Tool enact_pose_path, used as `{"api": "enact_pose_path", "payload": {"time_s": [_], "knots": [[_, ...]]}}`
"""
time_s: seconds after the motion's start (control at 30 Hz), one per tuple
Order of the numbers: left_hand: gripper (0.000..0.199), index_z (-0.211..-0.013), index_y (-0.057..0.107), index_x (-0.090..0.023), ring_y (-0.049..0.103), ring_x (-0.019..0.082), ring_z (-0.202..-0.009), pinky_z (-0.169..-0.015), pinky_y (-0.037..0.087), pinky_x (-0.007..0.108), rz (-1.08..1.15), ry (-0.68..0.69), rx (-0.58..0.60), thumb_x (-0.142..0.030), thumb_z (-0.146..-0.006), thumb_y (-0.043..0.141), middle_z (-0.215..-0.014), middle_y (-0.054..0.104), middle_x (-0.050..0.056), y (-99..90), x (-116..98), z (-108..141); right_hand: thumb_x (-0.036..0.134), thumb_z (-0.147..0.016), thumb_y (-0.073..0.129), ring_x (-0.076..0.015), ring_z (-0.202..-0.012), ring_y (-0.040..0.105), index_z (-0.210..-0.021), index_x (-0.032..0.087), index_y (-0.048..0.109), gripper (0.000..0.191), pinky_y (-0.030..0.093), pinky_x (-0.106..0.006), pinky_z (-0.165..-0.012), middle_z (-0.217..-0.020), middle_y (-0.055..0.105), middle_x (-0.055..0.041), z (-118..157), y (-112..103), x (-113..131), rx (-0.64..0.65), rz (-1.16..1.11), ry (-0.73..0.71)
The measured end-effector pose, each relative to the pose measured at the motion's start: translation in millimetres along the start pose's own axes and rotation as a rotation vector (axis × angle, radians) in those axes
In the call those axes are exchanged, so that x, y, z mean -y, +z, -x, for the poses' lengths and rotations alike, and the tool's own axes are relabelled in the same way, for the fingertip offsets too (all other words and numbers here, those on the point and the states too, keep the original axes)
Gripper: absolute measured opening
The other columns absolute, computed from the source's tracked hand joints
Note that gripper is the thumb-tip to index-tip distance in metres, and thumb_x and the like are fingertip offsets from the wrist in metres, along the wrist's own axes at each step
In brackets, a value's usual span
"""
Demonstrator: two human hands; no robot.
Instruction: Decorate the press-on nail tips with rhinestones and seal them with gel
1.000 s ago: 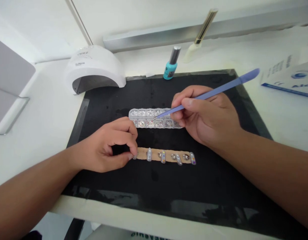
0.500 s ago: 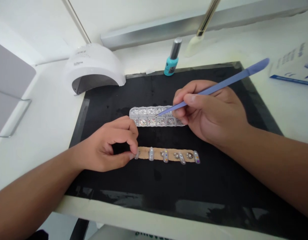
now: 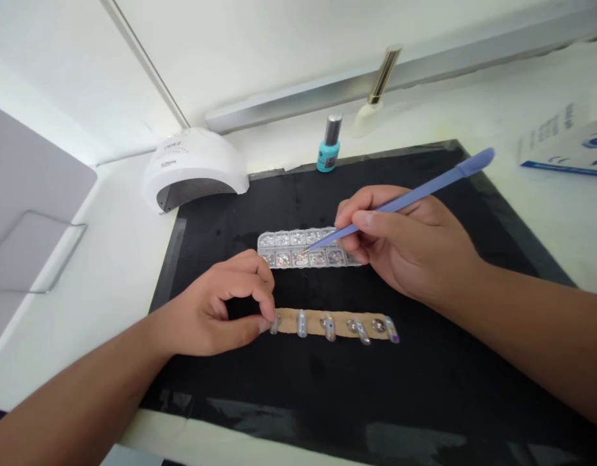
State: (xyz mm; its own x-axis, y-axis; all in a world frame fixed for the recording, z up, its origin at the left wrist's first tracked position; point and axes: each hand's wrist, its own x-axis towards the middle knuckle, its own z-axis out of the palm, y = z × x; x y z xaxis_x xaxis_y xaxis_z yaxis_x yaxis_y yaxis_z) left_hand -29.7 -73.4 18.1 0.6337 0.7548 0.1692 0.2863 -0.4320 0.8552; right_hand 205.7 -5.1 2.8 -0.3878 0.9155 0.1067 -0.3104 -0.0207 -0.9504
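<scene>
My right hand (image 3: 409,239) grips slim blue-purple tweezers (image 3: 419,191). Their metal point is at the front row of a clear compartment case (image 3: 281,249) filled with tiny glittering rhinestones; whether a stone is caught at the point is too small to tell. My left hand (image 3: 230,301) has thumb and forefinger pinched on the leftmost false nail (image 3: 274,323), which is partly hidden by the fingertips. That nail sits at the left end of a tan strip (image 3: 315,323) bearing several silvery false nails and round metal studs. The rightmost false nail (image 3: 391,330) shows coloured dots.
A white nail lamp (image 3: 198,162) stands at the back left of the black mat (image 3: 279,382). Behind the mat are a turquoise polish bottle (image 3: 328,152) and a pale bottle with a gold-and-black cap (image 3: 370,116). A white-and-blue printed box (image 3: 564,142) lies at right.
The view has tilted, so everything sits lower in the picture. Both hands keep their grips, and the tweezers' point stays over the front row of the case.
</scene>
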Motion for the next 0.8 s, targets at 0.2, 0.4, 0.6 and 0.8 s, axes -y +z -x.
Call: {"api": "enact_pose_path", "payload": {"time_s": [0.2,0.4,0.6,0.8], "knots": [[0.011,-0.077,0.062,-0.016,0.053,0.012,-0.078,-0.074,0.043,0.028,0.003,-0.018,0.005,-0.006,-0.082,0.061,-0.079,0.055,0.001,0.7,0.2,-0.5,0.029,-0.074,0.078,-0.0098,-0.044,0.046,-0.065,0.019,0.069,0.016,0.031,-0.025,-0.039,-0.052,0.055,-0.0006,0.1,-0.1,0.1,0.000,-0.011,0.009],[0.011,-0.078,0.062,-0.016,0.053,0.012,-0.077,-0.073,0.043,0.027,0.002,-0.029,0.011,-0.006,-0.081,0.062,-0.080,0.055,0.001,0.3,0.1,-0.1,0.030,-0.073,0.079,-0.0102,-0.044,0.046,-0.065,0.019,0.069,0.017,0.031,-0.026,-0.039,-0.052,0.056,-0.0002,0.4,0.9,0.3,-0.002,-0.003,0.014],[0.010,-0.078,0.061,-0.016,0.052,0.012,-0.077,-0.074,0.043,0.028,0.010,-0.028,0.016,-0.009,-0.083,0.065,-0.078,0.054,0.001,0.7,2.1,0.9,0.025,-0.074,0.075,-0.0103,-0.044,0.046,-0.064,0.020,0.068,0.013,0.030,-0.026,-0.039,-0.052,0.056,-0.0001,0.8,0.9,0.3,-0.005,-0.003,0.007],[0.008,-0.087,0.059,-0.017,0.052,0.015,-0.084,-0.077,0.043,0.031,-0.058,-0.013,0.028,-0.009,-0.086,0.061,-0.086,0.054,0.003,-7.6,3.7,7.4,0.026,-0.076,0.074,-0.0103,-0.044,0.046,-0.065,0.020,0.068,0.014,0.030,-0.026,-0.039,-0.052,0.055,0.0001,1.0,1.2,1.4,0.003,0.012,-0.001]]}}
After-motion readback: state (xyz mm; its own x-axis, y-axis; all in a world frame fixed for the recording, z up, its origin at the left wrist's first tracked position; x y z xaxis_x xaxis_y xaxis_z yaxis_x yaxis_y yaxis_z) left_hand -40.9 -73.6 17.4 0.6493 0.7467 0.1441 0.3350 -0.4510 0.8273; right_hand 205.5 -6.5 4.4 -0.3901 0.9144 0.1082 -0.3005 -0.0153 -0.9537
